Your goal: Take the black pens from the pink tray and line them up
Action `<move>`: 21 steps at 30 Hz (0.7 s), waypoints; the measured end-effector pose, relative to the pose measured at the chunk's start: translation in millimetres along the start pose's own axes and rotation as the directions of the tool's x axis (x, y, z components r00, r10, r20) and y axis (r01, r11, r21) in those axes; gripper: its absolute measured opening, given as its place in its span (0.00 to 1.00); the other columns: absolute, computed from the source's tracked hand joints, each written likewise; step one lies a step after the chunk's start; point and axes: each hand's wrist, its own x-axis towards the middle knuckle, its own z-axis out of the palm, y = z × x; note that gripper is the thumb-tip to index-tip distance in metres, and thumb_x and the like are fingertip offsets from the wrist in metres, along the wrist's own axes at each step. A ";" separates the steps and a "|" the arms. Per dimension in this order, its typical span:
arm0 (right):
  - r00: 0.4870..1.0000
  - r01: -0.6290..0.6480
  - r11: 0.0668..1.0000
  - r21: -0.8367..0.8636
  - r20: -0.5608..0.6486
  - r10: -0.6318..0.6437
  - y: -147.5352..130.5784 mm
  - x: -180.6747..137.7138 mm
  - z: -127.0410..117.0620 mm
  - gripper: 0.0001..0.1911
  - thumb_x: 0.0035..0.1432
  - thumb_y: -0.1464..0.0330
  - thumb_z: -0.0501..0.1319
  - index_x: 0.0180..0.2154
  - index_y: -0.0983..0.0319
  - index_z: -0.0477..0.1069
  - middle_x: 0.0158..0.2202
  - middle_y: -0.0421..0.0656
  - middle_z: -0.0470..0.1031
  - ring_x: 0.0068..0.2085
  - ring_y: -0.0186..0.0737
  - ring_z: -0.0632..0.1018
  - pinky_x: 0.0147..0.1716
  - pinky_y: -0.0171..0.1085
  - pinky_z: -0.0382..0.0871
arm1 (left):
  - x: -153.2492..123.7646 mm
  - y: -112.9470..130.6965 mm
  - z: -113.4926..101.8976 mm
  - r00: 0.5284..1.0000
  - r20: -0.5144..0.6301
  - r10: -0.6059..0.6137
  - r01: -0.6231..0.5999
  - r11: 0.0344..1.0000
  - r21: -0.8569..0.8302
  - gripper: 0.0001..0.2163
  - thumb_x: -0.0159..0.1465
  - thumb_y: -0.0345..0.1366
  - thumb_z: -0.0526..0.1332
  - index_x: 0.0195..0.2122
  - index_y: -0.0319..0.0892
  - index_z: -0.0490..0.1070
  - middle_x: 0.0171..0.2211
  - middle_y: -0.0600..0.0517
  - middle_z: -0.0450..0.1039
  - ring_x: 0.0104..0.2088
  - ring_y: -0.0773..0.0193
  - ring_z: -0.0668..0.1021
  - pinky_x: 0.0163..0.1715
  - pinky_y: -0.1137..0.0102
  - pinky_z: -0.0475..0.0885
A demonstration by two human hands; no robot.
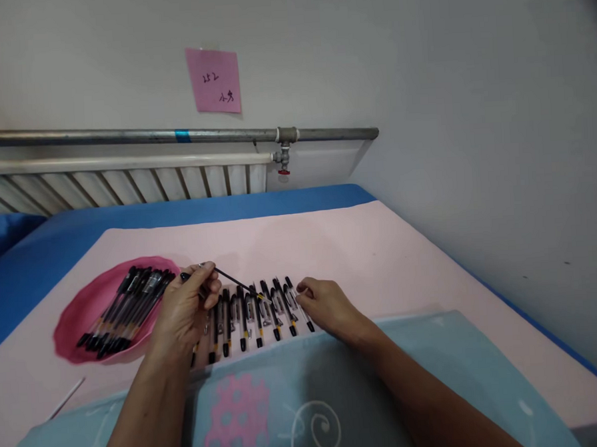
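Note:
My left hand (pixel 185 311) is closed in a pinch around a thin black pen refill (pixel 231 278) that slants down to the right. Its tip reaches the row of black pens (pixel 256 311) lying side by side on the pink sheet (pixel 330 248). My right hand (pixel 325 305) rests at the right end of that row, fingers curled on the outermost pen. To the left, a pink dish (pixel 78 315) holds several more black pens (pixel 127 302).
A light blue cloth with a pink pattern (pixel 297 397) covers my lap at the near edge. A thin white stick (pixel 67 398) lies at the lower left. Blue bedding (pixel 178 213), a radiator, a metal pipe (pixel 124 136) and a pink note (pixel 213 80) are behind.

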 end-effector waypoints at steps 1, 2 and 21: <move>1.000 0.001 1.000 0.008 -0.002 -0.001 -0.3 -0.2 0.3 0.11 0.50 0.72 0.54 0.34 0.63 0.72 0.25 0.43 0.74 0.27 0.35 0.71 0.26 0.31 0.57 | -0.2 0.1 0.0 1.000 -0.001 0.003 -0.003 1.000 -0.001 0.11 0.43 0.30 0.67 0.21 0.36 0.65 0.20 0.55 0.66 0.17 0.74 0.68 0.08 0.83 0.53; 1.000 0.004 1.000 0.015 -0.002 -0.004 -0.6 -0.4 0.6 0.11 0.51 0.72 0.53 0.34 0.63 0.72 0.25 0.43 0.73 0.27 0.35 0.71 0.26 0.31 0.57 | -0.4 0.3 0.2 1.000 -0.003 0.005 -0.005 1.000 -0.001 0.11 0.43 0.30 0.68 0.21 0.35 0.65 0.20 0.55 0.66 0.17 0.74 0.68 0.08 0.83 0.53; 0.948 0.018 0.804 0.595 0.247 -0.204 -25.2 -24.1 -10.9 0.08 0.53 0.67 0.54 0.31 0.63 0.70 0.22 0.37 0.66 0.23 0.29 0.65 0.23 0.29 0.57 | -30.8 -34.7 32.2 0.947 0.241 -0.214 0.147 0.952 0.269 0.09 0.51 0.38 0.63 0.25 0.38 0.66 0.17 0.55 0.67 0.13 0.76 0.63 0.11 0.80 0.52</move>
